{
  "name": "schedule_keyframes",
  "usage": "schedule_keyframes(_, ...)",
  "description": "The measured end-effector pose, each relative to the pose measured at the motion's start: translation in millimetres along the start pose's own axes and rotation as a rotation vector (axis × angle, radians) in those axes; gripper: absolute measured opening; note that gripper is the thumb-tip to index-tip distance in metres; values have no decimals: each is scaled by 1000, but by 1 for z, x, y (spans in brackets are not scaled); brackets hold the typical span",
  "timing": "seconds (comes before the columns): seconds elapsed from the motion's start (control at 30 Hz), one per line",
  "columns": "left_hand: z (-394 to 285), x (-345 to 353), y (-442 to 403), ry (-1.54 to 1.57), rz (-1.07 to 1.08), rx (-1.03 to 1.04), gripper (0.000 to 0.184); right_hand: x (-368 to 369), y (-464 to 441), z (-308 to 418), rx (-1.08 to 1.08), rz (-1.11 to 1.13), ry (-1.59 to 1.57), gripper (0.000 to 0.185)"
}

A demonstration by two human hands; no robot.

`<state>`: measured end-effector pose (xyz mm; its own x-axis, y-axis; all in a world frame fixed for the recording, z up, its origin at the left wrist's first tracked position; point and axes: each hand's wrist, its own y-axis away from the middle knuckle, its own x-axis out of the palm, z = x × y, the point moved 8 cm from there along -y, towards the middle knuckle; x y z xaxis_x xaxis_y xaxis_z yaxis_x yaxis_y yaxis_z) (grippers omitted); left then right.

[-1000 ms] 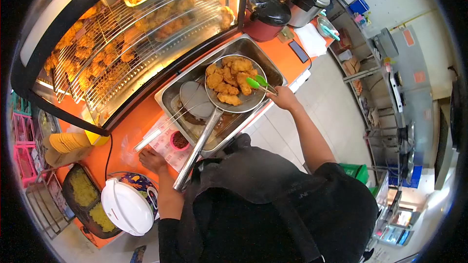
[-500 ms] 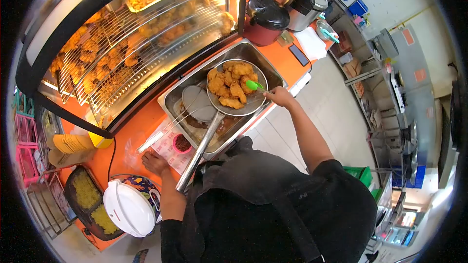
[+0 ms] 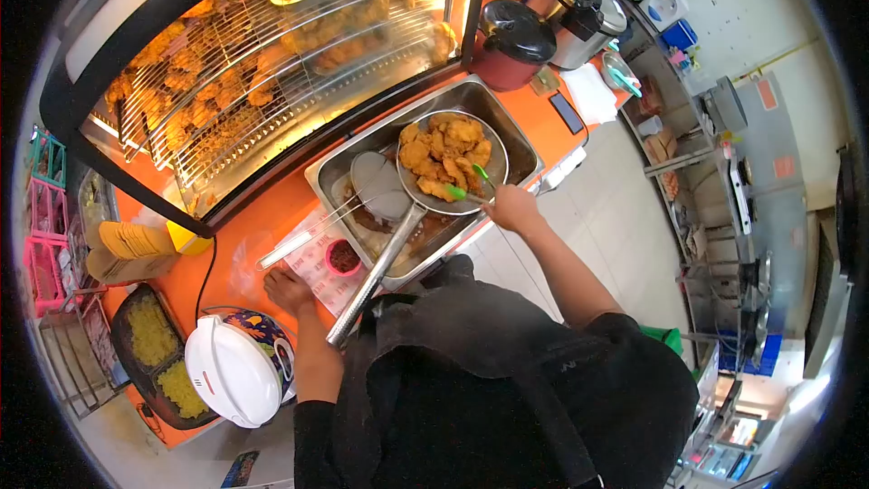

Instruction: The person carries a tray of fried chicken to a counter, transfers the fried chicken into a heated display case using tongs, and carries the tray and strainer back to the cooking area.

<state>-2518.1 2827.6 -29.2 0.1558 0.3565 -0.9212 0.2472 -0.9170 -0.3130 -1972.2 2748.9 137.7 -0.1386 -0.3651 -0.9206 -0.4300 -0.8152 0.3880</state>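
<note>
Green-tipped tongs point(image 3: 471, 196) are gripped in my right hand point(image 3: 512, 210), their two tips spread apart at the near right edge of the fried chicken pieces point(image 3: 444, 152). The pieces lie heaped in a round long-handled strainer point(image 3: 501, 163), which rests across a deep metal tray point(image 3: 525, 161). The strainer's handle slants down toward my apron. On the orange counter, my left hand point(image 3: 288, 291) lies with nothing visible in it, beside a sheet of printed paper point(image 3: 312, 263). A pink cup of dark red sauce point(image 3: 342, 257) stands on that paper.
Another, wire-handled strainer point(image 3: 380, 183) lies in the tray's left part. Behind stands a lit glass cabinet point(image 3: 272, 167) with fried chicken on racks. Cookers point(image 3: 514, 41) and a phone point(image 3: 567, 114) are at the right. A white-lidded pot point(image 3: 233, 371) sits near my left arm.
The tongs' tips, together before, are now apart and lower, at the near edge of the chicken. My left hand stays by the paper. The whole view has shifted slightly.
</note>
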Motion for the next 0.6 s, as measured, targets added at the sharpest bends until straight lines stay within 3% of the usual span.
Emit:
schedule_keyframes(0.03, 0, -1, -1, -8, 12, -12, 27, -1, 5, 8, -47, -76, -29, 46)
schedule_keyframes(0.17, 0, -1, 1, 27, -9, 16, 24, 19, -6, 16, 63, -14, -45, 46)
schedule_keyframes(0.6, 4, 1, 1, 54, 18, -19, 24, 26, -24, -2, 48, -55, -18, 48)
